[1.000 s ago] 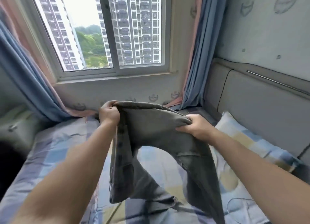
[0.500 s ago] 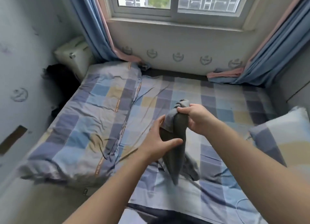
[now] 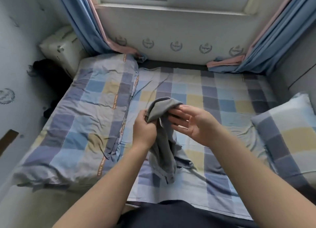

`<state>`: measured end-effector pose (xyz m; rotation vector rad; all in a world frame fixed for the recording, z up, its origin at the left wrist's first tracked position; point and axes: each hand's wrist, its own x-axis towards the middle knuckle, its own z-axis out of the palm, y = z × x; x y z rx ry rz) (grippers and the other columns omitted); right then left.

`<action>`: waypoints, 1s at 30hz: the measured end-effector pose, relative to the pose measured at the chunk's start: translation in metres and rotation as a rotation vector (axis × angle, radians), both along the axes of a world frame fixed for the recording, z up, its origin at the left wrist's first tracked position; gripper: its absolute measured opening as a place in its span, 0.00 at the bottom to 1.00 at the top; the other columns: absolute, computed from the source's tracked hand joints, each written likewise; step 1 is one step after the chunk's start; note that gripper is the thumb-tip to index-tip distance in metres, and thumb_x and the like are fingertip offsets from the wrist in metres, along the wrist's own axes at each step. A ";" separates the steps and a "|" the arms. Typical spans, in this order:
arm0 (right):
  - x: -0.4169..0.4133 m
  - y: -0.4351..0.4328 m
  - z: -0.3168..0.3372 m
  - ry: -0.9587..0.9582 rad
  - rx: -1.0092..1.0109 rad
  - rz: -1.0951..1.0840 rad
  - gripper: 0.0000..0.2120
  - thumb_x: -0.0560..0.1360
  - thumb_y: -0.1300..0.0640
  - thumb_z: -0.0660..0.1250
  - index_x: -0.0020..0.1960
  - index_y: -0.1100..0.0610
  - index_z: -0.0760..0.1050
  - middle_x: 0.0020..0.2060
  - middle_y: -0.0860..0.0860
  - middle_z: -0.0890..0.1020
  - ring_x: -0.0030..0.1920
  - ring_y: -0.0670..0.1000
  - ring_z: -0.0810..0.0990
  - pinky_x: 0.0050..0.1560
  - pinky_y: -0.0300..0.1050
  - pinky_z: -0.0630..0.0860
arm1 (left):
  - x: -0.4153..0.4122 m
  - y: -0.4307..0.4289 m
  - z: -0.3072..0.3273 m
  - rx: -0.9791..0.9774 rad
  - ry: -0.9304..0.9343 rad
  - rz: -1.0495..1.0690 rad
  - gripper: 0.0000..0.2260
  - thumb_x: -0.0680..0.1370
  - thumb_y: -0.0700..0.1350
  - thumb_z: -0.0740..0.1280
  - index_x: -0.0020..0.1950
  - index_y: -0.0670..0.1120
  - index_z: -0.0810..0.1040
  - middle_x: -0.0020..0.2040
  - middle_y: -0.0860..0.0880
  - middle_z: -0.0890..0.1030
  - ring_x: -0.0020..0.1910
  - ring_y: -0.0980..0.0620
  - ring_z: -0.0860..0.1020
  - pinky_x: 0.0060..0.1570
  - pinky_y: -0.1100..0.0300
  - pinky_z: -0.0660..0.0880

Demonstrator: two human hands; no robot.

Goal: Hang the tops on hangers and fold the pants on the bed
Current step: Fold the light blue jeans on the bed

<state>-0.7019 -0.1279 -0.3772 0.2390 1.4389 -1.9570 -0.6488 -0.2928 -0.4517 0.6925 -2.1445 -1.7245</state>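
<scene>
Left hand [image 3: 144,128] fingers pinch the bunched grey pants [image 3: 162,152], which hang below them onto the bed [image 3: 222,94]; right hand [image 3: 193,125] fingers spread, barely touching; single-handed grip risks uneven, creased fold.

No text was legible: lettering on the checked duvet's [image 3: 89,108] orange bands [image 3: 115,100] and the wallpaper crests [image 3: 176,45] was too blurred.

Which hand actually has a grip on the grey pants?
The left hand: its fingers curl round the grey pants, while the right hand is open, fingers straight.
</scene>
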 end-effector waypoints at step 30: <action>0.018 -0.064 -0.013 0.312 -0.102 0.252 0.18 0.77 0.74 0.60 0.64 0.63 0.76 0.56 0.60 0.83 0.55 0.57 0.82 0.58 0.50 0.79 | 0.018 -0.067 -0.014 0.010 0.047 -0.321 0.16 0.72 0.53 0.75 0.58 0.60 0.78 0.51 0.57 0.85 0.52 0.54 0.83 0.50 0.55 0.81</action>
